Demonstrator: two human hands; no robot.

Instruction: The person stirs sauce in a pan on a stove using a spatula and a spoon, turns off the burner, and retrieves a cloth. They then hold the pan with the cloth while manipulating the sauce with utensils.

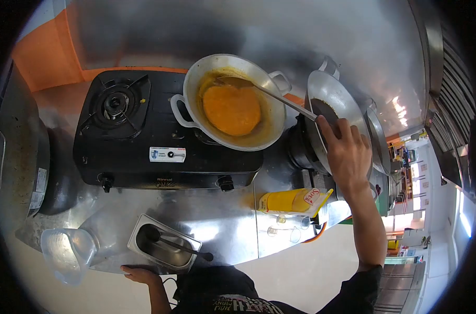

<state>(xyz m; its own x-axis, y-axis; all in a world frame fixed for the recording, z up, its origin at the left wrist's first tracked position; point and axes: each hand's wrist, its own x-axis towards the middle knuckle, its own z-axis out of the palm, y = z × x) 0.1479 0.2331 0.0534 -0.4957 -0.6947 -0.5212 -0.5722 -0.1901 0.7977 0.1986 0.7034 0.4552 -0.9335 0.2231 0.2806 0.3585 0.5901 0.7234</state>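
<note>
A two-handled metal wok (274,115) sits on the right burner of a black gas stove (159,120), with orange liquid (231,111) inside. My right hand (348,154) is closed around the handle of a metal ladle (285,99), whose head rests at the liquid's upper edge. Low on the left, my left hand (138,274) is at the counter's front edge, beside a steel tray (183,261); its fingers look stretched out and hold nothing. A black ladle (178,245) lies in that tray.
The left burner (116,104) is bare. A clear plastic container (68,254) stands at the lower left. A yellow oil pouch (293,201) and small glasses (280,226) lie right of centre. More pans (345,102) stand to the right. A large metal pot (18,146) is at far left.
</note>
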